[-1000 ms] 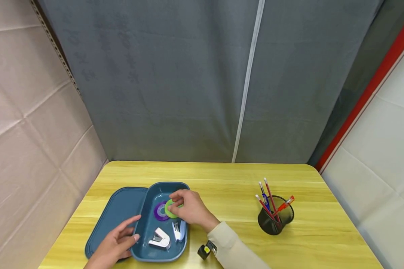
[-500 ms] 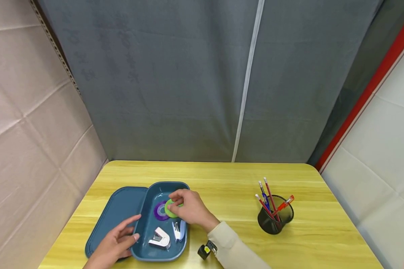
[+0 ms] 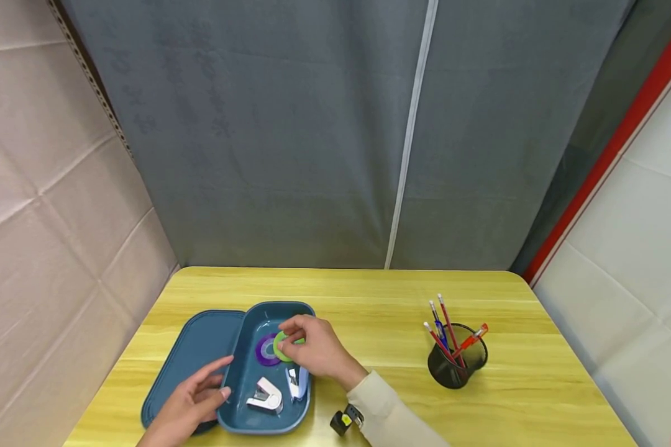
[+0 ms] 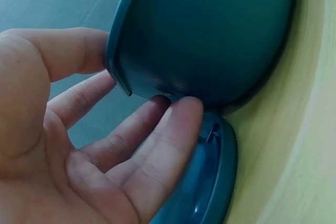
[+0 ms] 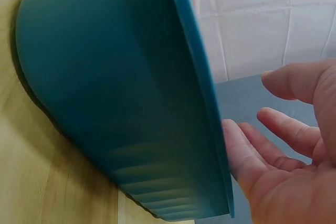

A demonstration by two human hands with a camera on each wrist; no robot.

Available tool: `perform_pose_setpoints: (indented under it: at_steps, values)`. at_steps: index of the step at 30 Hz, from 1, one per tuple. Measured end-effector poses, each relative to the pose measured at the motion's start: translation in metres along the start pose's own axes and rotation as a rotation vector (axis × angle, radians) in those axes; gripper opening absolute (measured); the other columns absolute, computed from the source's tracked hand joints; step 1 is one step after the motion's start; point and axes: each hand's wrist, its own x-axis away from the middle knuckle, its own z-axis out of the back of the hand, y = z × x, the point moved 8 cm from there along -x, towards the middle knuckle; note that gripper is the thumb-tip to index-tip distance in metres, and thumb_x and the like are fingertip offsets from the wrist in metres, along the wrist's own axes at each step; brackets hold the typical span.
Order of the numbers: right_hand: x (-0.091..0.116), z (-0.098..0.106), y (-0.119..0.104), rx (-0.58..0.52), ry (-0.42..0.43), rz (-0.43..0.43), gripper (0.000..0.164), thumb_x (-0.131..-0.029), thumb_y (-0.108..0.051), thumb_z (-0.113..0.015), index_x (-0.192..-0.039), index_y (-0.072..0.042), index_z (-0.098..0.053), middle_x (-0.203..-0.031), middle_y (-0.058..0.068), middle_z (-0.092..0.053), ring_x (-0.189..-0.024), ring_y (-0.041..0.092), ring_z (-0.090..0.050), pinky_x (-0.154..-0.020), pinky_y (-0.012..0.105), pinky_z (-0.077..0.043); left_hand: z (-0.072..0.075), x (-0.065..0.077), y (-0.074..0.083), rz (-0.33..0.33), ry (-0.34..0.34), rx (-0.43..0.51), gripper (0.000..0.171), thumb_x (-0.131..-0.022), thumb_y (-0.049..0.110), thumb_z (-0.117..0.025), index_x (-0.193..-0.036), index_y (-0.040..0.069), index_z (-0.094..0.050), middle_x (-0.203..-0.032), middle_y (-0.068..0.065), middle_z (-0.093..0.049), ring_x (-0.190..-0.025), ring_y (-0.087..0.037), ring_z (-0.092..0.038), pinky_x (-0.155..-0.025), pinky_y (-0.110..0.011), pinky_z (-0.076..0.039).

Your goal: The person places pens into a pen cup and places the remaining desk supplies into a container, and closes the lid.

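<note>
A blue plastic box (image 3: 239,397) sits at the left of the table. Inside lie a purple tape roll (image 3: 261,354), a green tape roll (image 3: 281,355) overlapping it, a white mini stapler (image 3: 266,405) and a light blue mini stapler (image 3: 302,383). My left hand (image 3: 187,398) rests against the box's left side; in the left wrist view its fingertips touch the rim and outer wall. Over the box's right rim reaches my right hand (image 3: 320,349), thumb and fingers partly covering the green roll. The right wrist view shows its thumb (image 5: 291,81) apart from the fingers, nothing between them.
A matching blue lid (image 3: 201,347) lies flat under the box's left side. At the right stands a black mesh pen cup (image 3: 450,372) with several pencils and pens. A black wrist device (image 3: 341,422) hangs by the right sleeve (image 3: 391,413). Grey curtain (image 3: 291,155) behind.
The right forearm and wrist device have shifted very slightly. Both hands, the box and its contents stay in practically the same place.
</note>
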Motion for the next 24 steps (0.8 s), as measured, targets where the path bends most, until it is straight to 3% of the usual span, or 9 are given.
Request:
perform_pose_setpoints:
  at_steps: [6,13,18,24]
  values:
    - [0.004,0.001,-0.002,-0.021,0.005,0.017,0.027,-0.095,-0.022,-0.078,-0.121,-0.014,-0.074,-0.116,0.001,-0.075,-0.099,0.007,-0.07,-0.082,0.02,-0.058,0.009,0.002,0.004,-0.039,0.061,-0.009,0.067,-0.099,0.028,-0.076,-0.159,0.017,-0.049,-0.144,-0.025,-0.061,-0.119,-0.033,-0.07,-0.086,-0.05,-0.064]
    - [0.01,0.001,-0.009,-0.065,0.007,0.044,0.032,-0.095,-0.021,-0.079,-0.124,-0.01,-0.072,-0.116,-0.001,-0.07,-0.113,0.03,-0.071,-0.087,0.018,-0.059,0.026,0.005,0.006,-0.055,0.109,-0.039,0.065,-0.101,0.026,-0.074,-0.158,0.008,-0.047,-0.139,-0.02,-0.065,-0.119,-0.029,-0.071,-0.089,-0.038,-0.064]
    - [0.017,0.005,-0.011,-0.04,0.025,0.055,0.033,-0.095,-0.021,-0.078,-0.126,-0.012,-0.071,-0.117,-0.002,-0.069,-0.115,0.029,-0.07,-0.09,0.02,-0.059,0.046,0.005,0.004,-0.033,0.143,-0.135,0.066,-0.103,0.034,-0.071,-0.158,0.007,-0.046,-0.142,-0.018,-0.065,-0.122,-0.025,-0.069,-0.094,-0.033,-0.062]
    - [0.026,0.014,-0.008,-0.005,0.077,0.051,0.037,-0.094,-0.023,-0.08,-0.128,-0.014,-0.07,-0.119,0.0,-0.068,-0.113,0.024,-0.069,-0.092,0.029,-0.062,0.073,0.005,-0.001,-0.011,0.198,-0.249,0.07,-0.103,0.043,-0.069,-0.159,0.007,-0.046,-0.145,-0.018,-0.063,-0.116,-0.011,-0.069,-0.09,-0.02,-0.059]
